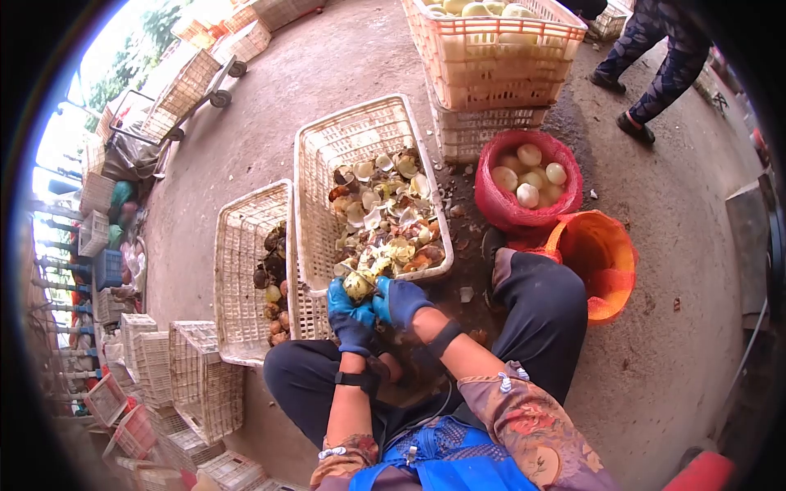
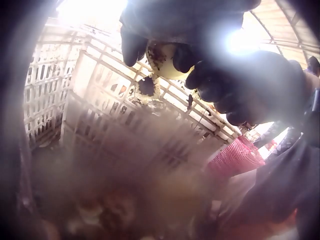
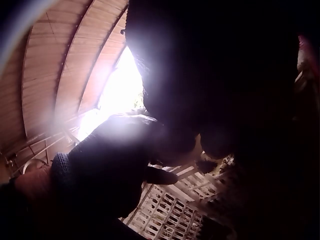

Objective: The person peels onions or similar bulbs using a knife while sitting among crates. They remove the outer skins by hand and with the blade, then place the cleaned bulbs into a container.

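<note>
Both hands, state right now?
Left hand: closed, holding a pale round vegetable.
Right hand: close beside it; can't tell whether it grips anything.

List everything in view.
Bulb: one, yellowish, between hands
Middle crate: one, whitish, beyond hands
Peelings: many, mixed, inside it
Left crate: one, whitish, alongside
Stacked crates: two, orange/whitish, upper centre
Mesh bag: one, red, centre right
Peeled bulbs: several, whitish, inside bag
Container: one, orange, beside bag
Other crates: many, mixed, left
Trolley: one, dark-wheeled, upper left
Bystander: one, dark trousers, upper right
Left hand: one, blue-gloved, gripping bulb
Right hand: one, blue-gloved, beside bulb
</note>
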A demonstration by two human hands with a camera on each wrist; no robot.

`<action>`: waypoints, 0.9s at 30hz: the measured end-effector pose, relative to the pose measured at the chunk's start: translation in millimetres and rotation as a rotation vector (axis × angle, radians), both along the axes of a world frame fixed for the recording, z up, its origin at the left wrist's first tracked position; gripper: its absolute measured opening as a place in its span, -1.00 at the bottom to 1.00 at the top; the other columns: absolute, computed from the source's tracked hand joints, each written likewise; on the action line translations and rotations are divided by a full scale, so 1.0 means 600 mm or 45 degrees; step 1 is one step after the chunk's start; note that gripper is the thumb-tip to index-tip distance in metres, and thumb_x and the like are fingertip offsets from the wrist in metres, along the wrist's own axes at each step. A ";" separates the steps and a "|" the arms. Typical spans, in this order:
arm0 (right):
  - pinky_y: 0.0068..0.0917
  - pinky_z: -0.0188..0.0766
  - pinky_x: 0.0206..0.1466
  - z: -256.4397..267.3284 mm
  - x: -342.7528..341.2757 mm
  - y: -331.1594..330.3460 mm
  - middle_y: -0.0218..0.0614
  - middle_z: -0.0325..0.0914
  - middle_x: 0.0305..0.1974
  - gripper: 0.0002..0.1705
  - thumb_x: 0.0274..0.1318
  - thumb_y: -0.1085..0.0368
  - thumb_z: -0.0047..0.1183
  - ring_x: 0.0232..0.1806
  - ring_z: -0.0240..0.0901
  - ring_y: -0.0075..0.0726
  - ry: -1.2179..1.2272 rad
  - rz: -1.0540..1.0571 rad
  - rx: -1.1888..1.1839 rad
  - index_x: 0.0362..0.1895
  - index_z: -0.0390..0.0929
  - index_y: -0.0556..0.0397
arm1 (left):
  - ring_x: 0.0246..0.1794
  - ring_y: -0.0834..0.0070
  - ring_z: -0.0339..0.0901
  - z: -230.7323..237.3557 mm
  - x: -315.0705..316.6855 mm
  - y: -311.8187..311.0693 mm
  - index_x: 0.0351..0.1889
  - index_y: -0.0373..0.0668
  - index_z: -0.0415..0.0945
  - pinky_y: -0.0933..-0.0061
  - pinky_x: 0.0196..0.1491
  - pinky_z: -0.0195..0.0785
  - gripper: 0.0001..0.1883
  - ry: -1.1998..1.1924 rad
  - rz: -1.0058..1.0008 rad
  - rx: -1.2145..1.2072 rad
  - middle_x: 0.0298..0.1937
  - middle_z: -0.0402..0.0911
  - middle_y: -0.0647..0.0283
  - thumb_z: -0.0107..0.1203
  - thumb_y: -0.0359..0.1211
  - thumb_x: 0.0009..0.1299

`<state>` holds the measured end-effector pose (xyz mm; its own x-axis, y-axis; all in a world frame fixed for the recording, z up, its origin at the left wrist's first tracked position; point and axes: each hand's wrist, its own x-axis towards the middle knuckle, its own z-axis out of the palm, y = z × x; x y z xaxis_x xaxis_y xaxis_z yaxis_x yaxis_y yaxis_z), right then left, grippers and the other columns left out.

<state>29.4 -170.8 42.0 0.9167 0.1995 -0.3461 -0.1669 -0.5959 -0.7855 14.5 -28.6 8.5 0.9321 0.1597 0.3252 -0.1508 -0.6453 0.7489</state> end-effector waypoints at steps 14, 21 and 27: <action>-0.03 0.50 -0.09 -0.049 -0.011 -0.031 0.07 0.62 -0.27 -0.63 0.11 0.07 0.00 -0.18 0.56 0.22 -0.051 -0.321 0.346 -0.17 0.60 0.07 | -0.07 0.42 0.57 0.011 0.005 0.000 0.04 -0.24 0.44 0.41 0.03 0.45 -0.49 0.163 -0.017 -0.291 -0.05 0.59 0.20 0.27 -0.61 0.08; 0.03 0.47 -0.10 -0.017 -0.029 -0.017 0.10 0.60 -0.24 -0.69 0.15 0.09 0.00 -0.16 0.55 0.23 -0.127 -0.062 -0.046 -0.14 0.54 0.00 | -0.07 0.41 0.57 0.001 0.007 0.002 0.03 -0.23 0.45 0.42 0.03 0.44 -0.49 0.144 0.048 -0.142 -0.05 0.58 0.21 0.28 -0.60 0.06; 0.02 0.47 -0.11 -0.050 -0.004 -0.019 0.10 0.59 -0.25 -0.67 0.14 0.07 0.01 -0.16 0.54 0.26 -0.044 -0.178 -0.030 -0.17 0.57 0.02 | -0.08 0.43 0.55 -0.006 -0.002 0.003 0.02 -0.24 0.45 0.44 0.07 0.41 -0.52 -0.015 0.005 -0.206 -0.07 0.57 0.24 0.29 -0.60 0.09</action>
